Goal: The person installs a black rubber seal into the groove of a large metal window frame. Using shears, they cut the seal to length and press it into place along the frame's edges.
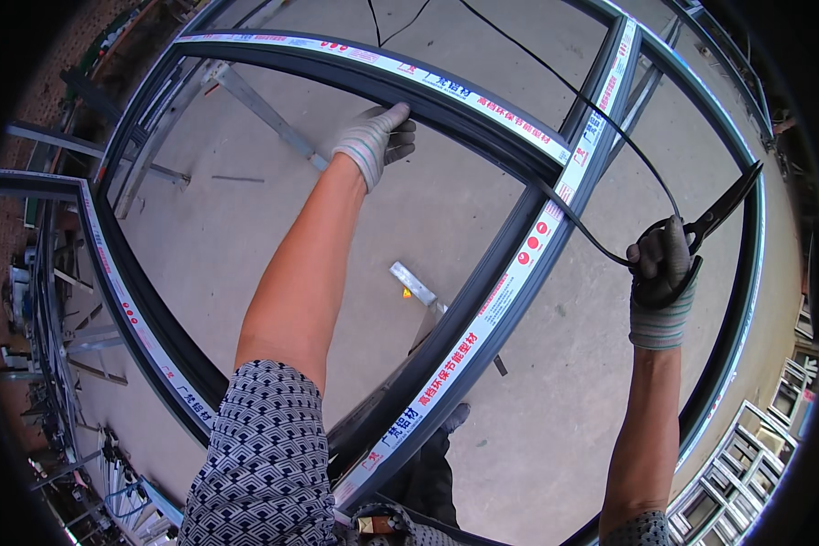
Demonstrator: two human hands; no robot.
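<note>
Head view: reaching with the left hand (378,141) to a dark frame's upper rail (400,69), fingers curled; cannot tell whether gripping anything. Clutching black scissors (726,204) in the closed right hand (662,259), with a black strip (599,246) draped from there across the middle bar (496,296).

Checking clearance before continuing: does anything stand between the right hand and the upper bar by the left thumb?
Yes: the slanting middle bar lies between the right hand and the upper bar; the black strip crosses over it near where the bars meet.
</note>
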